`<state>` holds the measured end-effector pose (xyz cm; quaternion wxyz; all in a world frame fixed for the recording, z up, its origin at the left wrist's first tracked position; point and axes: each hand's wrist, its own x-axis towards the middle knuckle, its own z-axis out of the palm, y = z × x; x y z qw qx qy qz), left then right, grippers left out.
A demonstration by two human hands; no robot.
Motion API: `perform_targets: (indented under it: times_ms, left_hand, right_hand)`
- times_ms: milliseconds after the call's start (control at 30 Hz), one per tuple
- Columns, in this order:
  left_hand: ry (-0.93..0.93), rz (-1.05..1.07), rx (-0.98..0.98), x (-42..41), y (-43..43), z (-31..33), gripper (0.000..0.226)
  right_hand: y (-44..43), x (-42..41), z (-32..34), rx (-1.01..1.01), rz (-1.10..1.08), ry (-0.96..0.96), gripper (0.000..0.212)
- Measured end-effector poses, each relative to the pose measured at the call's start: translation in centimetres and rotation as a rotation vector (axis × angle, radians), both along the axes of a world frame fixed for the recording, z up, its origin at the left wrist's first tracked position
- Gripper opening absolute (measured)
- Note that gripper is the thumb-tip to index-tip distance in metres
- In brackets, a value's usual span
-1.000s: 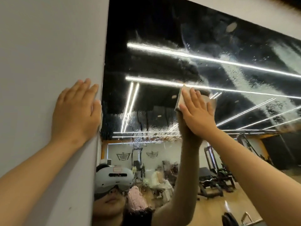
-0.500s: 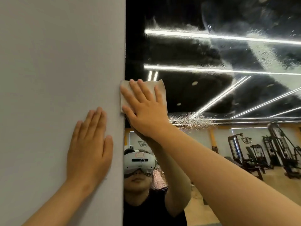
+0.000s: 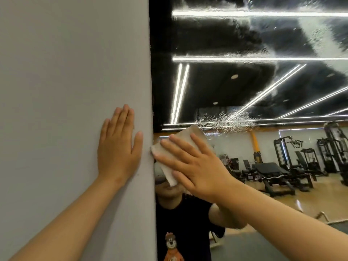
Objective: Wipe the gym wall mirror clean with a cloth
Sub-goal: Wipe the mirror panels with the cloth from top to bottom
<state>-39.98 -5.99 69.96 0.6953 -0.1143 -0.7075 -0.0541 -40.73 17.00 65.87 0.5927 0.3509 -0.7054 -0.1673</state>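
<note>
Left hand lies flat on the wall, fingers straight toward 12 o'clock, holding nothing. Right hand is spread wide, fingers aimed at 10 o'clock, pressing the cloth onto the mirror, right at its 9 o'clock edge beside the wall. No finger curls round it, so a hard stroke could slide the cloth out from under the palm, or drag it onto the wall. The cloth sits tilted, one corner poking toward 9, another toward 1. Its long axis looks like 7-to-1, though the hand hides much of it. Beyond, at 1 o'clock, droplets could dry into streaks
</note>
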Motion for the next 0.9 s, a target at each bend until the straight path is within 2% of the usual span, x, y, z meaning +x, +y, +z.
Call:
perform_targets:
  times_ms: [67, 233, 367, 500, 633, 767, 900]
  left_hand:
    - [0.001, 0.006, 0.001, 0.1, 0.0, 0.0, 0.069]
    - [0.016, 0.022, 0.008, -0.1, 0.0, -0.2, 0.071]
    - [0.010, 0.022, 0.007, -0.4, 0.0, -0.1, 0.068]
    - [-0.013, 0.025, -0.002, -0.4, 0.1, -0.7, 0.066]
    - [-0.063, -0.054, 0.039, 0.5, 2.1, -5.2, 0.065]
    - [-0.084, -0.081, -0.004, 0.5, 3.4, -8.7, 0.063]
    - [-0.072, -0.063, -0.015, 0.3, 3.2, -9.0, 0.062]
  right_hand:
    - [1.5, -0.3, 3.1, -0.065, -0.047, 0.003, 0.055]
    - [4.6, 0.1, 12.6, -0.405, -0.143, -0.068, 0.058]
    - [3.6, 0.2, 12.5, -0.505, -0.148, -0.086, 0.058]
    - [3.4, -0.1, 8.7, -0.429, -0.161, -0.037, 0.059]
    - [4.4, -0.2, 2.6, -0.304, -0.115, -0.025, 0.056]
    - [7.0, 0.2, -3.6, -0.142, -0.118, -0.017, 0.055]
    - [9.1, 0.1, -2.7, -0.065, -0.119, -0.029, 0.055]
